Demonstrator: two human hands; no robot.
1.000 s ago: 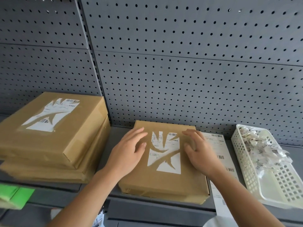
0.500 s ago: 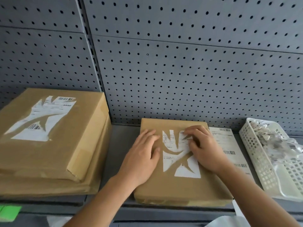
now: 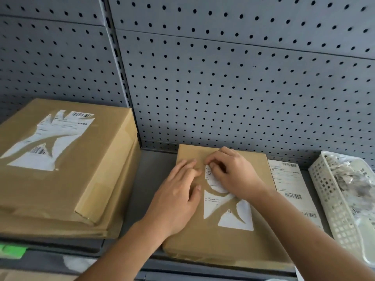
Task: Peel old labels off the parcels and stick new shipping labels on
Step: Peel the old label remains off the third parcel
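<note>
A flat brown parcel (image 3: 219,244) lies on the grey shelf in front of me. Its old white label (image 3: 227,209) is torn, with brown gaps across it. My left hand (image 3: 178,197) lies flat on the parcel, fingers straight, just left of the label. My right hand (image 3: 233,173) sits over the label's top part with fingertips curled, pinching at the label's upper left edge. A strip of new shipping labels (image 3: 292,189) lies on the shelf right of the parcel, partly under it.
A stack of larger brown parcels (image 3: 60,175) with a torn label on top fills the shelf's left side. A white perforated basket (image 3: 336,209) of peeled label scraps stands at the right. Grey pegboard (image 3: 223,88) forms the back wall.
My right hand has moved left and up across the label to its top left edge and curled its fingers there. My left hand stays flat on the parcel. The view has moved closer.
</note>
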